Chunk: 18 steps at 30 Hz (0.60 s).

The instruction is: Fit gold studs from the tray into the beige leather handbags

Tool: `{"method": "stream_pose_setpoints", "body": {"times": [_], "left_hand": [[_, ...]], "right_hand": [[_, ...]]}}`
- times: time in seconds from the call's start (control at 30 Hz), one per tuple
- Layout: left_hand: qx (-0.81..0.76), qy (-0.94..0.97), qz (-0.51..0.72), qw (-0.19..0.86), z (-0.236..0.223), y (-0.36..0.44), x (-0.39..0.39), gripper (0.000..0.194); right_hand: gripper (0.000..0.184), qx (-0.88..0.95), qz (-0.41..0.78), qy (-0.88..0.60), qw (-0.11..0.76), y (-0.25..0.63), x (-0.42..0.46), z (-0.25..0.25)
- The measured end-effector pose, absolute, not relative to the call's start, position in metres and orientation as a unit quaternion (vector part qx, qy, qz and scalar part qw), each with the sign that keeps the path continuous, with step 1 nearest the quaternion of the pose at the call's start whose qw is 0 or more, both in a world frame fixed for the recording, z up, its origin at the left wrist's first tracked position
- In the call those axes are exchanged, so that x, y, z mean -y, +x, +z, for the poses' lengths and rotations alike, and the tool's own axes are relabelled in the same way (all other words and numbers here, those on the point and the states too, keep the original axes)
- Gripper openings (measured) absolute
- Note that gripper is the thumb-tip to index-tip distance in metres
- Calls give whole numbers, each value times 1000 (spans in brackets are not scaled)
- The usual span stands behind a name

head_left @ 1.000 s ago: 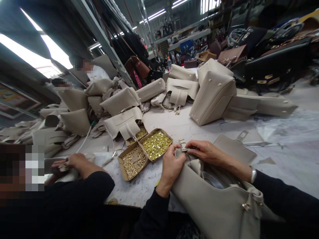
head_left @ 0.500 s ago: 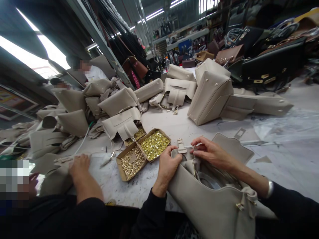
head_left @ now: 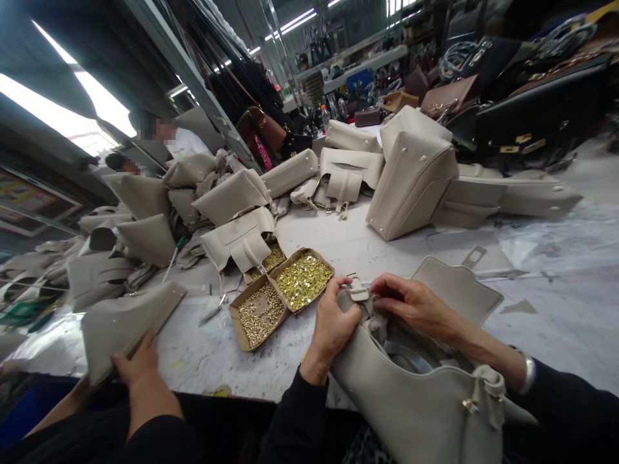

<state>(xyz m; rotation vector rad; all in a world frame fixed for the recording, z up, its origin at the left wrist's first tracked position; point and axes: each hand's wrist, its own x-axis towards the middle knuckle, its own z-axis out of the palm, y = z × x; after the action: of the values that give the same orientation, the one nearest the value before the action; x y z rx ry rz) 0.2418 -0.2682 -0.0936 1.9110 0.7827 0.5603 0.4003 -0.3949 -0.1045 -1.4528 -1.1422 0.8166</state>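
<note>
A beige handbag (head_left: 406,399) leans at the table's front edge, its mouth open and its flap (head_left: 452,290) folded back to the right. My left hand (head_left: 333,328) is closed on the bag's near top corner, thumb and fingers gripping the edge. Beside those fingertips a small beige strap tab with a metal piece (head_left: 358,290) sticks up. My right hand (head_left: 411,306) reaches across the opening, its fingers pinched at the same corner by the tab; what lies between them is hidden. A knotted strap (head_left: 486,393) with gold hardware hangs at the bag's other end.
Left of my hands stand cardboard trays of gold rivets (head_left: 256,312) and gold flat pieces (head_left: 302,280). A co-worker's hands (head_left: 140,367) hold another beige bag (head_left: 128,322) at the left. Beige bags (head_left: 411,180) are heaped behind, dark bags (head_left: 536,116) at the back right.
My right fingers have closed in against the corner beside the tab, while my left hand keeps its grip. At the left, the co-worker has brought a beige bag upright over the table edge.
</note>
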Motion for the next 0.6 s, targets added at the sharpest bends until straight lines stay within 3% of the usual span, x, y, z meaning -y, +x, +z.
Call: {"method": "stream_pose_setpoints", "body": {"times": [0.2, 0.6], "left_hand": [[-311, 753, 187, 549, -99, 244, 262, 38], [-330, 749, 215, 533, -99, 248, 267, 22]], "right_hand": [[11, 466, 351, -611, 535, 401, 398, -105], [13, 451, 350, -616, 543, 395, 402, -107]]}}
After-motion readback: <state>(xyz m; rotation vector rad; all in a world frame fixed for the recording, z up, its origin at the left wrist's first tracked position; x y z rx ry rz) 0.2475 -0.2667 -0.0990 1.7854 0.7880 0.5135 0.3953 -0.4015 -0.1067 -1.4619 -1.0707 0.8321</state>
